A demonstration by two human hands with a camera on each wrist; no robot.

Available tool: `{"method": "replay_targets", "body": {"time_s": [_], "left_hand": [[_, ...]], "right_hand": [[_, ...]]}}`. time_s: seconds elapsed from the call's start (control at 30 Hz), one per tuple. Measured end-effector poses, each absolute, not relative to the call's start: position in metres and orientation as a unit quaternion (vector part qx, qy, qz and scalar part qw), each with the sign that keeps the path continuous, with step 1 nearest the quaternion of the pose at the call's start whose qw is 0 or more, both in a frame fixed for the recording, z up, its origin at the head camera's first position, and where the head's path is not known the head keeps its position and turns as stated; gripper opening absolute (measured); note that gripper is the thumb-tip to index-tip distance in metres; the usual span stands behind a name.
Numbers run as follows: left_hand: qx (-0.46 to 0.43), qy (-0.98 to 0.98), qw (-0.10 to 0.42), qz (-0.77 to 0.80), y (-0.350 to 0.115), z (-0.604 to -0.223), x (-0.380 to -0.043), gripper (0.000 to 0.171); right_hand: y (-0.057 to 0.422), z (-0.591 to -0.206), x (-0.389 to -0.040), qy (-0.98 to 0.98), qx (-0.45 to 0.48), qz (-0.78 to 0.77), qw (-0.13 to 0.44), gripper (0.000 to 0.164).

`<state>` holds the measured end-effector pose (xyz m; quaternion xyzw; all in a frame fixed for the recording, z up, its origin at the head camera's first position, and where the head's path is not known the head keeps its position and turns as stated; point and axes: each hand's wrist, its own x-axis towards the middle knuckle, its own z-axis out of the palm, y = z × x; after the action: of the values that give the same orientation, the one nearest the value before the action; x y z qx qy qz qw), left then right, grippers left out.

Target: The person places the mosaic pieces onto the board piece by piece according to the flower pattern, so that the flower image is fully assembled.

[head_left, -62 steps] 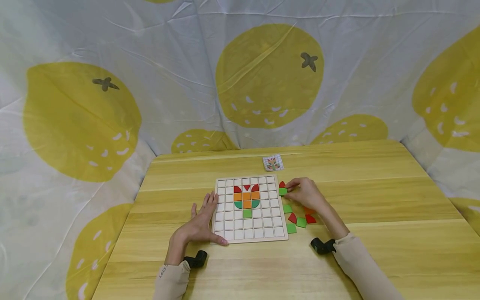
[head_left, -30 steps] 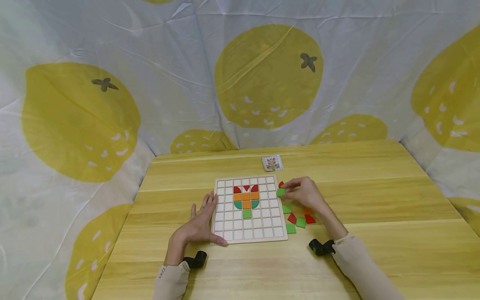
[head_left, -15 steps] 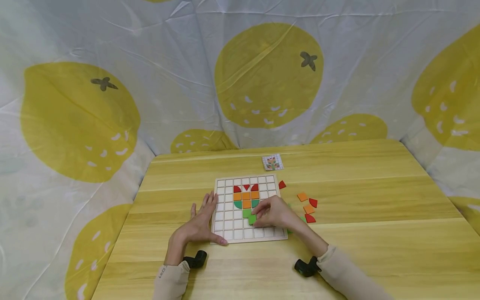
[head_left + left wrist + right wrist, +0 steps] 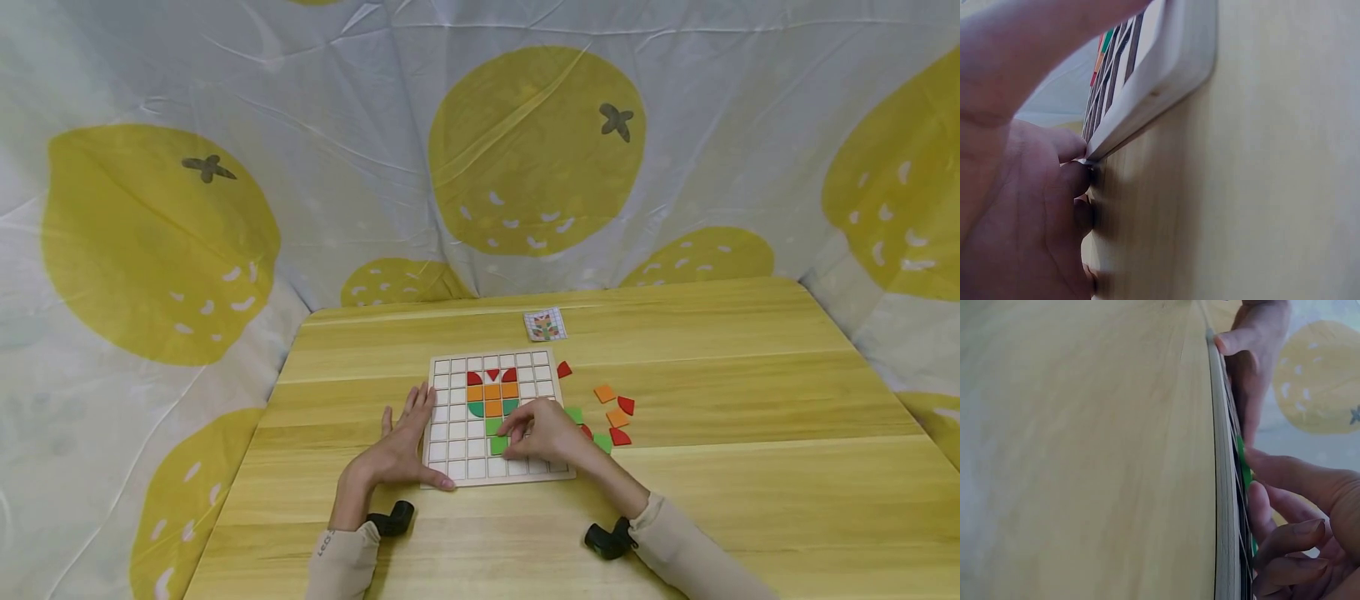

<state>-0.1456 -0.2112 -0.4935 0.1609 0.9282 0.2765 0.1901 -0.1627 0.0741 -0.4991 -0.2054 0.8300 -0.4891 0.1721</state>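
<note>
In the head view my right hand [image 4: 542, 432] pinches a green square tile [image 4: 498, 446] low over the wooden grid board [image 4: 459, 468], just below another green square [image 4: 492, 427] lying in a cell. The right wrist view shows the pinched tile [image 4: 1245, 467] against the board's surface; whether it sits flat in a cell I cannot tell. My left hand [image 4: 396, 447] rests with spread fingers along the board's left side, its thumb at the front edge. On the board lie red, orange and dark green pieces, including an orange square [image 4: 492, 408], forming a flower-like shape.
Right of the board lie several loose pieces, among them a red quarter-round [image 4: 564, 369], an orange square [image 4: 604, 394] and a green square [image 4: 574, 415]. Behind the board is a small pattern card [image 4: 545, 325]. A lemon-print curtain [image 4: 540, 150] hangs past the table's far edge.
My right hand has brought the green square tile from beside the board's right edge leftward onto the board, then shifted it slightly left and down. The left hand has stayed in place.
</note>
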Motion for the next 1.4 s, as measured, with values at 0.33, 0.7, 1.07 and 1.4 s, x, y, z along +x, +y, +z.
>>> {"method": "replay_targets", "body": {"time_s": [0.33,0.7,1.07,1.4], "left_hand": [[0.156,0.927,0.192,0.284,-0.212,-0.493,-0.146,0.148],[0.159,0.927,0.189,0.283,-0.215,-0.494,-0.147,0.149],[0.161,0.927,0.183,0.283,-0.214,-0.492,-0.147,0.149],[0.157,0.929,0.19,0.278,-0.213,-0.496,-0.146,0.151]], "right_hand": [[0.068,-0.5,-0.163,0.831,-0.194,-0.494,0.167,0.016],[0.084,-0.491,-0.178,0.838,-0.181,-0.493,0.148,0.014],[0.155,-0.483,-0.226,0.881,-0.093,-0.46,0.065,0.031],[0.164,-0.501,-0.241,0.881,-0.107,-0.45,0.102,0.034]]}}
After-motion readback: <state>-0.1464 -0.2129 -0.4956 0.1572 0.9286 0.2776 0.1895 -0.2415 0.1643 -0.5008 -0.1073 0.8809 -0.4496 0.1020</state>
